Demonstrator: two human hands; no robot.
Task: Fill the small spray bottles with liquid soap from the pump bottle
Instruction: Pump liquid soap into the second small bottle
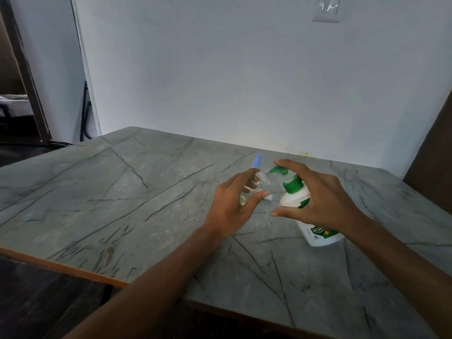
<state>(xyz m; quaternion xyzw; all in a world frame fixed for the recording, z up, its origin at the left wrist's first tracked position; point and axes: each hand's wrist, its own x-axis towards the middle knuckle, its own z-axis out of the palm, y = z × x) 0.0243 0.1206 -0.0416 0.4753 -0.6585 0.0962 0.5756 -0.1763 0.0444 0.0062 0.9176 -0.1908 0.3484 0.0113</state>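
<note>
In the head view, a grey marbled surface (pixel 137 192) with dark veins and an orange front edge was seen filling the lower half of the frame, set against a pale wall (pixel 244 81). A light switch plate (pixel 326 8) was mounted at the upper right of the wall, and a dark doorway was visible at the far left edge.

Near the centre of the frame, a small clear spray bottle (pixel 254 185) was held in the left hand (pixel 231 206), tilted, with its open threaded neck turned toward the right. Pale yellowish liquid could be made out in its lower part. The fingers were wrapped round the far side of the bottle and the thumb was stretched along the near side, so the grip was closed on it. A small white piece (pixel 342 197) was seen just beside the thumb tip; what it was could not be told. A second small bottle with a light blue cap (pixel 257 164) stood just behind the held one, largely hidden by it.

Right of centre, a white pump bottle (pixel 315 231) with a green label stood on the surface. Its green pump head (pixel 278 170) was pointed left, with the nozzle at the mouth of the spray bottle. The right hand (pixel 320 201) was spread over the pump bottle, fingers arched wide, the forefinger lying on top of the pump head and the thumb held apart below.
</note>
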